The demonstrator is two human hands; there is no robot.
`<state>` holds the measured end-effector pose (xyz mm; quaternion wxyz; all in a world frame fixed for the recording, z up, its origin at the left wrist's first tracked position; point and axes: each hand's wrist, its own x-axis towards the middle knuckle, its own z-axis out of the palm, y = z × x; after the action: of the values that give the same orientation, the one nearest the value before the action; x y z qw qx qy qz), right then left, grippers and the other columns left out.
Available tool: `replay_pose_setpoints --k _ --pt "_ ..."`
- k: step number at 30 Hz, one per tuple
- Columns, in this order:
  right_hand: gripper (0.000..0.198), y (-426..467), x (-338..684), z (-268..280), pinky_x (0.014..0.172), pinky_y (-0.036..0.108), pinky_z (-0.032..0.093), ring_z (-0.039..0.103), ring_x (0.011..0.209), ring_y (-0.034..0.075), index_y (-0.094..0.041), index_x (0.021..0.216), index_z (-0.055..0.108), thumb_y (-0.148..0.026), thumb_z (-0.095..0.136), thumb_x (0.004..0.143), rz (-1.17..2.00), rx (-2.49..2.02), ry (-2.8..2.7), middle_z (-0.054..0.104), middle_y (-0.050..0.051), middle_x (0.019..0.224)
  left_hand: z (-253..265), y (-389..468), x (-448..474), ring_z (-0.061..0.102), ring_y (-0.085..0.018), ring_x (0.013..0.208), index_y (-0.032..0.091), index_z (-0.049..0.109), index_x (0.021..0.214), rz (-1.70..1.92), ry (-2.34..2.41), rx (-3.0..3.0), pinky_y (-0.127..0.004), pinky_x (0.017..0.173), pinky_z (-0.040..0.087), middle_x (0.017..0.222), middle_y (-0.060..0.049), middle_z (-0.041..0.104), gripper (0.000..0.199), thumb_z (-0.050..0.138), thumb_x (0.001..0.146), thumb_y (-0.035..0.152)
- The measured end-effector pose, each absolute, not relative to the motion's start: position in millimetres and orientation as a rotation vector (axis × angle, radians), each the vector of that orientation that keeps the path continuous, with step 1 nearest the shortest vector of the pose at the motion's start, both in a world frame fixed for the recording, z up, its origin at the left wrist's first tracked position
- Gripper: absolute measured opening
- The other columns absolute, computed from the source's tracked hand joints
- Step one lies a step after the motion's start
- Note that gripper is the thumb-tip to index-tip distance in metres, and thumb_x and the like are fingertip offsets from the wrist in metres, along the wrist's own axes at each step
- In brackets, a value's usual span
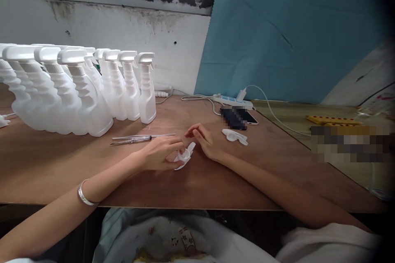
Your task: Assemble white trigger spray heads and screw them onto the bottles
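Your left hand (163, 153) grips a white plastic part (186, 157) over the brown table (216, 187); right hand (207, 143) just beside, free, loosely curled.

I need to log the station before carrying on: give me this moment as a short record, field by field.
Left hand: gripping a white plastic part
Right hand: beside that part, fingers curled, apparently not touching it
Second white piece: lying on the table, right of the right hand
Thin tools: lying just beyond the left hand
Spray bottles: white, standing grouped at the left
Far side: power strip, phone in front of it
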<state>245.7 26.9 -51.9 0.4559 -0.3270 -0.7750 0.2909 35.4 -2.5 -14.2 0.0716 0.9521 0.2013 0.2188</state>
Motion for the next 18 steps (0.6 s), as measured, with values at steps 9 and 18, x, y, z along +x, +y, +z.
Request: replay_pose_setpoints --k 9,18 --pt "0.034 71 220 -61 0.086 0.04 0.042 0.054 0.096 0.021 -0.016 0.115 0.052 -0.025 0.054 0.082 0.198 -0.855 -2.492 0.061 0.01 0.106 -19 -2 36 0.057 -0.019 0.089 0.017 0.053 0.096 0.663 0.556 2.825 -0.027 0.077 0.043 0.098 -0.009 0.06 0.023 0.051 0.08 0.033" --pt "0.009 86 195 -64 0.075 0.03 0.04 0.049 0.076 0.015 -0.016 0.078 0.063 -0.017 0.054 0.082 0.107 -0.846 -2.471 0.059 0.004 0.079 -22 0 35 0.056 -0.017 0.088 0.017 0.053 0.095 0.668 0.611 2.726 -0.026 0.077 0.042 0.096 -0.006 0.06 0.022 0.052 0.081 0.034"
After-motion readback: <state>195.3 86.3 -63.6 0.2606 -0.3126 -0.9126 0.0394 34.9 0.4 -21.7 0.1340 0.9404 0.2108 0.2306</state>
